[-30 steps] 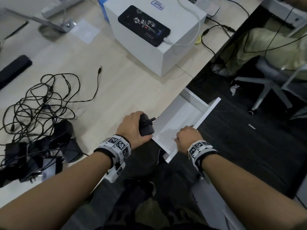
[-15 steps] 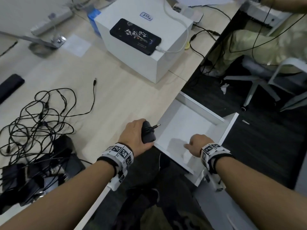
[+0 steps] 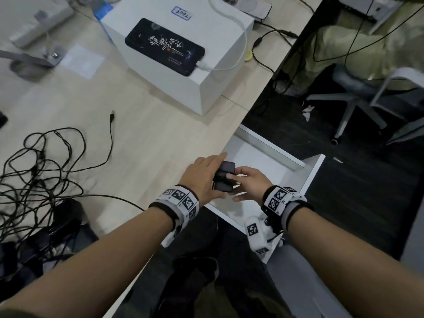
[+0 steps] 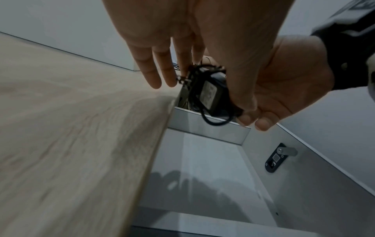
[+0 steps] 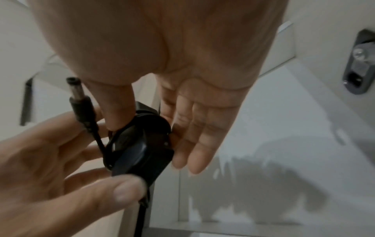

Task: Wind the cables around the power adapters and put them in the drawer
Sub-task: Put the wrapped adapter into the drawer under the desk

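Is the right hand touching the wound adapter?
Touching. In the right wrist view the right hand's thumb and fingers pinch the wound adapter above the open drawer.

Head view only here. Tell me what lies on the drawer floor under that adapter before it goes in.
Observer: In the left wrist view, the drawer floor is bare, with only the hands' shadows on it.
Operator: Report the cable's loose end.
Observer: In the right wrist view, the barrel plug sticks up free of the power adapter, beside the thumb of the right hand.
Operator: Name anything on the drawer's walls.
Observer: A dark lock sits on one inner wall.
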